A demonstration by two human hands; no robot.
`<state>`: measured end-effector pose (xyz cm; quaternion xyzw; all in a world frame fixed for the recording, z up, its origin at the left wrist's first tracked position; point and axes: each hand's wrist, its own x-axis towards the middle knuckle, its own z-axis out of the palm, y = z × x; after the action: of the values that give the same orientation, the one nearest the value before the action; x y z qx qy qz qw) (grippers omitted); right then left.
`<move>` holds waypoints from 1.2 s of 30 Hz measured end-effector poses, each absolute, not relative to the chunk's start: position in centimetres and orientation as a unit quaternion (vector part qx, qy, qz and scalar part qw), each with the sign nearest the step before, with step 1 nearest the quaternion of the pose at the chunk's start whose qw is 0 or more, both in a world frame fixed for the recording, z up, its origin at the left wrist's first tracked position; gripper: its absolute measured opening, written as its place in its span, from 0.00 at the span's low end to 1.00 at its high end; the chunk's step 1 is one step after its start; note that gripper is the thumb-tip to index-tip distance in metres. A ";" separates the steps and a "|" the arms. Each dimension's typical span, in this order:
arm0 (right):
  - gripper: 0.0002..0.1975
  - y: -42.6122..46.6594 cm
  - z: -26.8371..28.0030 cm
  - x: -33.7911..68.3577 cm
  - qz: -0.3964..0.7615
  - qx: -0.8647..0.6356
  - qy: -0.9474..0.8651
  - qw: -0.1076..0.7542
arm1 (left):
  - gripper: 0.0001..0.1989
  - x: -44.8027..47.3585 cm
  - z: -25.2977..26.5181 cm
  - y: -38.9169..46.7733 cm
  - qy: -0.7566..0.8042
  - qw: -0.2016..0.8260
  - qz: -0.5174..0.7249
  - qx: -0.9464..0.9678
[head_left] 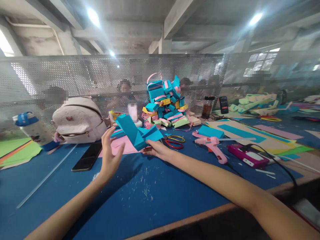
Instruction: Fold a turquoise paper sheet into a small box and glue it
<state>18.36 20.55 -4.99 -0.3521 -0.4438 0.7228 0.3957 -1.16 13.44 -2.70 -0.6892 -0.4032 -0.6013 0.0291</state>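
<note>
A folded piece of blue card [136,135], with flaps standing up at angles, is held above the table by my right hand [158,150], whose fingers pinch its lower right edge. My left hand [111,151] is raised just left of the card, thumb and fingers apart; whether a fingertip touches the card I cannot tell. Under and behind the card lies a sheet of pink paper [120,145]. Scissors [175,142] with red and yellow handles rest right of my right hand. Further right lies a pink hot glue gun [212,146].
Behind stands a pile of blue, pink and yellow paper pieces [166,106]. A white backpack [80,121], a water bottle [35,130] and a black phone [87,157] are at left. A magenta power box [247,156] and coloured sheets [250,133] lie right. A perforated metal screen [100,73] runs behind.
</note>
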 end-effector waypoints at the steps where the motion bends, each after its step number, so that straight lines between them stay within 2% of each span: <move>1: 0.08 20.3 -5.1 18.2 0.734 -0.348 -0.435 0.388 | 0.30 -1.0 -2.7 13.1 -0.398 0.097 -0.549 -0.729; 3: 0.08 19.6 -5.2 17.9 0.755 -0.341 -0.421 0.371 | 0.29 -0.7 -2.8 12.6 -0.386 0.208 -0.441 -0.783; 6: 0.09 18.8 -5.2 17.6 0.782 -0.331 -0.403 0.343 | 0.26 -0.6 -3.2 12.6 -0.383 0.275 -0.331 -0.818; 9: 0.12 18.4 -4.9 17.6 0.809 -0.316 -0.388 0.309 | 0.23 -0.9 -3.4 13.1 -0.399 0.247 -0.301 -0.830; 18: 0.17 18.4 -4.0 18.1 0.881 -0.240 -0.344 0.220 | 0.23 -1.8 -3.8 14.1 -0.403 0.144 -0.333 -0.840; 26: 0.14 17.8 -3.5 18.2 0.906 -0.184 -0.343 0.165 | 0.22 -1.9 -3.7 13.9 -0.366 0.133 -0.349 -0.852; 33: 0.14 17.7 -2.9 18.4 0.880 -0.168 -0.411 0.168 | 0.20 -2.6 -4.0 14.2 -0.365 0.104 -0.342 -0.860; 36: 0.19 17.5 -2.6 18.4 0.777 -0.198 -0.548 0.238 | 0.19 -2.8 -4.0 14.4 -0.375 0.090 -0.359 -0.850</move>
<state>18.37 17.50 -2.59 -0.1980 -0.5481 0.7769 0.2385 -2.77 14.38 -3.99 -0.8502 -0.3746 -0.3588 0.0897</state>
